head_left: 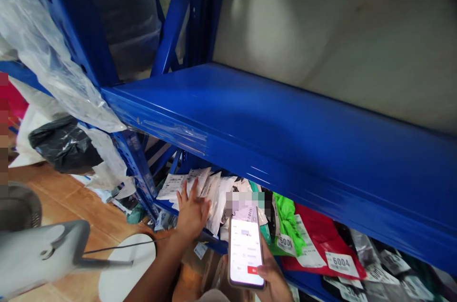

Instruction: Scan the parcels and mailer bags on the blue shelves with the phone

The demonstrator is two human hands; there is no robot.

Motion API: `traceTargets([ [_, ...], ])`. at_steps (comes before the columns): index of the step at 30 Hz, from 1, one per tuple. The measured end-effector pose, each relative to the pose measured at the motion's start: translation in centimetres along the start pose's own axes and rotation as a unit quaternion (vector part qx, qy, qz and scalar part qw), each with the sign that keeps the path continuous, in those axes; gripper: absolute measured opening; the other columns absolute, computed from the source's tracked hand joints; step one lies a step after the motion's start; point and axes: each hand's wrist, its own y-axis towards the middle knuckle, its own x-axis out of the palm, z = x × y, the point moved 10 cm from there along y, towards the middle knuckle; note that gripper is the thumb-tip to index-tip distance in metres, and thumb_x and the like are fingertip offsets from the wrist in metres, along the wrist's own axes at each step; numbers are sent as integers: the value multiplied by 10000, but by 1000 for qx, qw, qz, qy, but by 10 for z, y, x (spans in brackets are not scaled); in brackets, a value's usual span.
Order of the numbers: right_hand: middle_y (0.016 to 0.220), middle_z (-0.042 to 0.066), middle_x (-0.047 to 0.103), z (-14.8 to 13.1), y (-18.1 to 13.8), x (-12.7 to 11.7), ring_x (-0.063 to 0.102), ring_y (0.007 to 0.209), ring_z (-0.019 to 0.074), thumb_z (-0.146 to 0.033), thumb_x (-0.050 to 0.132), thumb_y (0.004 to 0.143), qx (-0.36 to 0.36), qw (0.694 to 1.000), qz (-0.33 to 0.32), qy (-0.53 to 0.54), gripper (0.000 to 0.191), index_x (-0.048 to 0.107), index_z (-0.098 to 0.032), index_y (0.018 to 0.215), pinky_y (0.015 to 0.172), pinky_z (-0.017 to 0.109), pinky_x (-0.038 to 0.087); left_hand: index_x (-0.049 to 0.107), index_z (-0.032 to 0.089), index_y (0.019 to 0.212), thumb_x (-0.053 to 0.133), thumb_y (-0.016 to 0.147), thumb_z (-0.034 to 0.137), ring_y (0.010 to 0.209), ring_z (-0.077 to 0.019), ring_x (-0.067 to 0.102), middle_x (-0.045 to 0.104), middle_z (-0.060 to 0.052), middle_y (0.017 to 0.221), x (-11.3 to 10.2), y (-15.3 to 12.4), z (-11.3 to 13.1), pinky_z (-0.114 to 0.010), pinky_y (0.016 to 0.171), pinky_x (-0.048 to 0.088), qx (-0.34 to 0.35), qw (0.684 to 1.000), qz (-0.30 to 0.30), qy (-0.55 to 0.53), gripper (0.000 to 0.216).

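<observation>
My left hand (192,216) reaches onto the lower shelf with its fingers spread. It lies over a row of white mailer bags (221,199) with printed labels, standing on edge at the shelf's left end. Whether the fingertips press on a bag, I cannot tell. In my right hand (274,276) is a smartphone (245,249), held upright with its lit screen towards me. The thumb is at a red button low on the screen. Right of the phone are a bright green bag (288,226) and a red bag (314,235) with a label reading 6004.
A blue metal shelf board (257,111) crosses above the bags, and a blue upright post (134,164) stands at left. Grey and black parcels (389,268) lie at lower right. A black plastic bag (66,142), a white round disc (128,268) and a grey chair-like object (46,254) are at left.
</observation>
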Motion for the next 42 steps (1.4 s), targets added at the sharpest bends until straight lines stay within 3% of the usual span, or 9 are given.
traceTargets([
  [2,1028,139,750,4,4,2,702,671,305,-277,752,604,5,1000,-13,-24,1086,115,-270,1485,369,275,445,726,198,960,397,910,322,1372,-485,205,291,-137,1521,11,7,-14,-687,1004,280,-28,998,-55,12,355],
  [4,1041,147,741,7,7,1,701,773,337,-299,736,613,9,998,-15,-53,1069,118,-251,1484,363,266,441,689,180,1076,439,882,264,1288,-452,396,340,-197,1489,22,12,-19,-607,955,393,-21,995,-97,30,327],
  [8,1023,160,733,10,15,7,692,865,358,-299,699,626,11,997,-30,-69,1008,157,-178,1467,374,273,451,609,123,1210,435,834,111,1120,-316,592,426,-225,1432,27,19,-21,-412,914,478,-2,993,-99,67,415],
  [14,1003,128,737,21,31,29,705,713,295,-254,671,637,24,991,-85,-96,896,251,-185,1426,358,253,436,556,132,1245,504,842,219,1156,-286,571,434,-166,1444,29,18,-34,-358,955,456,-35,989,-115,87,416],
  [20,995,96,739,47,64,42,720,697,280,-291,645,688,38,990,-60,-121,799,279,-219,1395,312,229,442,538,141,1238,468,864,201,1137,-242,585,415,-162,1454,27,18,-41,-324,946,464,-45,989,-123,62,385],
  [26,839,48,737,55,87,64,733,703,283,-344,643,680,44,986,-56,-148,693,366,-215,1302,275,183,435,527,167,1247,479,885,279,1005,-223,637,569,-148,1259,18,18,-40,-291,832,497,-48,991,-122,10,382],
  [42,965,97,720,61,102,65,730,703,295,-405,670,664,43,984,-48,-168,693,378,-210,1262,243,188,446,466,125,1270,486,877,249,1029,-229,634,618,-159,1169,25,17,-55,-278,834,476,-100,984,-135,-56,413],
])
